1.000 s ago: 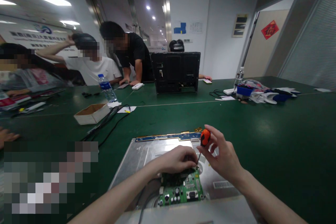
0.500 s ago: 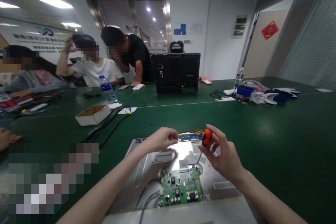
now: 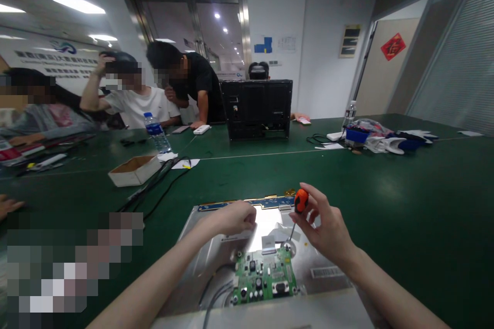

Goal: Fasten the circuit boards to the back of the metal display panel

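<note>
My right hand (image 3: 324,218) grips the orange and black handle of a screwdriver (image 3: 301,201) between thumb and fingers. Its thin shaft slants down to the upper right corner of a green circuit board (image 3: 266,275), at a round metal recess. The board lies on the silver metal back of a flat display panel (image 3: 322,285). Above the panel, left of the screwdriver, my left hand (image 3: 235,217) is closed with fingers curled downward; whatever they hold, if anything, is hidden. A blue circuit strip (image 3: 231,203) runs along the panel's far edge.
Black cables (image 3: 150,185) and an open white box (image 3: 135,170) lie to the left, near a water bottle (image 3: 156,133). A black monitor back (image 3: 257,109) stands across the green table. Bags and a blue container (image 3: 355,136) sit far right. Several people are around the table.
My left hand has moved down and slightly left, its fingers curling further. My right hand keeps the screwdriver at the board's corner. The camera view has shifted slightly.
</note>
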`<state>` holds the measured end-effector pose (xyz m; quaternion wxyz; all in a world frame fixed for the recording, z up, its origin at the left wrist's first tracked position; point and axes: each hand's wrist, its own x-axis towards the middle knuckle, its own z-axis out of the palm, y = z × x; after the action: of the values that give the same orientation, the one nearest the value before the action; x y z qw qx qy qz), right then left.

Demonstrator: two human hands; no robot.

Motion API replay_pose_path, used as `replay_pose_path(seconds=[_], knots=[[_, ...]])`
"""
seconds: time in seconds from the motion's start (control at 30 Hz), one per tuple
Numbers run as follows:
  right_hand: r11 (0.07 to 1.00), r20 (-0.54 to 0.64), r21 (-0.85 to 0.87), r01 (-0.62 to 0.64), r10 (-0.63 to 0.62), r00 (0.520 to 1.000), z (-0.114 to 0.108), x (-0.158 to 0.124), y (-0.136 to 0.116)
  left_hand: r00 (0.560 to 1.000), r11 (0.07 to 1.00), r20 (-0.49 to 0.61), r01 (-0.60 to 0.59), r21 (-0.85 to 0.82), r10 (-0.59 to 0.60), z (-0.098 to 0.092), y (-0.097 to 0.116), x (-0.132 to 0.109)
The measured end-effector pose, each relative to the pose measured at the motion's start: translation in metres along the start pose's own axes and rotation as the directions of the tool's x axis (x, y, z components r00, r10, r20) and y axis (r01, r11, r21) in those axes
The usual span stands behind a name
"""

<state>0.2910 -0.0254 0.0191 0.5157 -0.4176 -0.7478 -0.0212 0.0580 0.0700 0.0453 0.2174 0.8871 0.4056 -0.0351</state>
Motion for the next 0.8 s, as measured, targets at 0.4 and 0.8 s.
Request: replay_pose_path(seconds=[0.4, 0.8], knots=[[0.959, 0.038, 0.239, -0.153, 0.149, 0.988, -0.014, 0.006, -0.003, 0.97, 0.954, -0.048, -0.244, -0.172, 0.24, 0.024, 0.066, -0.052], [0.882, 0.044, 0.335, -0.332, 0.337, 0.94, -0.014, -0.023, -0.006, 0.83, 0.986, -0.532, -0.144, 0.086, 0.168, 0.128, 0.087, -0.067]])
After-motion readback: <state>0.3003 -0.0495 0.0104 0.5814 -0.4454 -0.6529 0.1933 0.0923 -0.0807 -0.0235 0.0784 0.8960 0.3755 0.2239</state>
